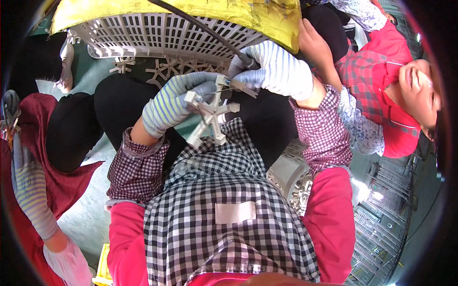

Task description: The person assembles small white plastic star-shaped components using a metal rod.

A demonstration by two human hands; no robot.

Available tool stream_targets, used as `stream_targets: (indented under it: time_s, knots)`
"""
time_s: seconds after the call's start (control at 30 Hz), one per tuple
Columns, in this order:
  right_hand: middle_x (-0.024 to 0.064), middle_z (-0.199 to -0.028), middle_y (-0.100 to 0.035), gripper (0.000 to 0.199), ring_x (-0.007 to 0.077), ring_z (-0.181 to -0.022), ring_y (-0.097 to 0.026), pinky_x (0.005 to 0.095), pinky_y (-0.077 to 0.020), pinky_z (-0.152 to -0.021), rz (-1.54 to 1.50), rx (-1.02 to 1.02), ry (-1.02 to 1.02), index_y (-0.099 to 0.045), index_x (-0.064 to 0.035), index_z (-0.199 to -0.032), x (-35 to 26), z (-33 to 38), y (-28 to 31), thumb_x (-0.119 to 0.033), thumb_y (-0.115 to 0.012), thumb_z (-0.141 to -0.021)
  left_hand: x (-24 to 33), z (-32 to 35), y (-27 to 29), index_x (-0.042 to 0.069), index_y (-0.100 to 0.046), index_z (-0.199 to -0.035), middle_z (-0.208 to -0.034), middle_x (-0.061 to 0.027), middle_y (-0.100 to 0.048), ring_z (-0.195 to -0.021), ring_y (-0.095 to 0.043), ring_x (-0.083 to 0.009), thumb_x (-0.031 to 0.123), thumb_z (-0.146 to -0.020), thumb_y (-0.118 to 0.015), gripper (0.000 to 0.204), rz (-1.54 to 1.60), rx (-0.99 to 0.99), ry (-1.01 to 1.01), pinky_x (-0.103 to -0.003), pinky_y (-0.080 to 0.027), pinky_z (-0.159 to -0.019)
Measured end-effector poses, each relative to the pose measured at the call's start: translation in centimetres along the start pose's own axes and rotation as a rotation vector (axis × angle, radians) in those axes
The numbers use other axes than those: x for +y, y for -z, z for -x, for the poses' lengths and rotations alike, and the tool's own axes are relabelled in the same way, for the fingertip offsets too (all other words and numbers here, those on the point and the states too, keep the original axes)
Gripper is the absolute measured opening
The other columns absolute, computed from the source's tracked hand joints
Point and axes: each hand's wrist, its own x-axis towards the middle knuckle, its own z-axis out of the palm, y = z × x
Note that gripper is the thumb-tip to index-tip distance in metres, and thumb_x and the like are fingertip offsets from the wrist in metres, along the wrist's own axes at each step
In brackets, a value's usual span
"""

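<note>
My left hand, in a striped knit glove, is closed round a pale, star-shaped branched part with blocky arm ends, held above my lap. My right hand, gloved too, grips the lower end of a long, thin dark rod, perhaps a file, slanting up to the left. Its fingertips meet the upper arms of the branched part, where a small pale piece sticks out below them. The fingers hide whether that piece is joined to the part.
Ahead stands a white slotted crate draped with yellow cloth; more branched parts lie beneath. Right of my lap is a white basket of parts. A co-worker's gloved hand holds a tool at left; another person sits close at right.
</note>
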Motion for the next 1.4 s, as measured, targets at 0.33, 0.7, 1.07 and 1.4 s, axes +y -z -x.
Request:
stream_targets:
  time_s: [0.33, 0.7, 1.07, 1.4]
  knots:
    - [0.0113, -0.076, -0.066, 0.024, 0.017, -0.07, -0.063, 0.028, -0.0474, -0.065, -0.003, -0.101, -0.009, -0.066, -0.0013, -0.088, -0.2, -1.2, 0.0, -0.02, -0.068, -0.073, 0.7, -0.5, -0.5, -0.003, -0.055, -0.111, -0.094, -0.009, -0.064, -0.087, -0.061, -0.0144, 0.018, -0.08, -0.067, 0.04, 0.025, 0.008, 0.071, -0.026, -0.048, -0.078]
    - [0.0079, -0.073, -0.064, 0.027, 0.0127, -0.068, -0.058, 0.0276, -0.0458, -0.063, -0.162, 0.023, -0.035, -0.063, -0.0003, -0.087, 0.6, -1.4, -1.0, -0.016, -0.073, -0.068, -0.9, -1.0, -0.7, -0.002, -0.055, -0.108, -0.087, -0.0059, -0.063, -0.077, -0.058, -0.0084, 0.017, -0.081, -0.065, 0.034, 0.069, 0.126, -0.022, -0.022, -0.047, -0.07]
    - [0.0016, -0.068, -0.055, 0.025, 0.0086, -0.064, -0.05, 0.0228, -0.0402, -0.057, -0.089, 0.096, 0.001, -0.06, -0.0019, -0.082, 0.7, -1.5, -1.5, -0.015, -0.074, -0.065, -1.5, -1.0, -1.1, 0.002, -0.058, -0.106, -0.087, -0.0043, -0.063, -0.079, -0.06, -0.009, 0.014, -0.079, -0.067, 0.032, 0.094, 0.115, -0.08, -0.022, -0.048, -0.071]
    - [0.0153, -0.084, -0.065, 0.054, 0.0182, -0.077, -0.062, 0.0309, -0.0482, -0.066, 0.064, 0.102, 0.026, -0.059, 0.0029, -0.098, 0.7, -1.0, -1.7, -0.029, -0.081, -0.061, -2.1, -0.4, -1.5, 0.003, -0.059, -0.102, -0.088, -0.0033, -0.063, -0.08, -0.059, -0.008, 0.009, -0.08, -0.064, 0.024, 0.032, 0.115, -0.141, -0.022, -0.048, -0.072]
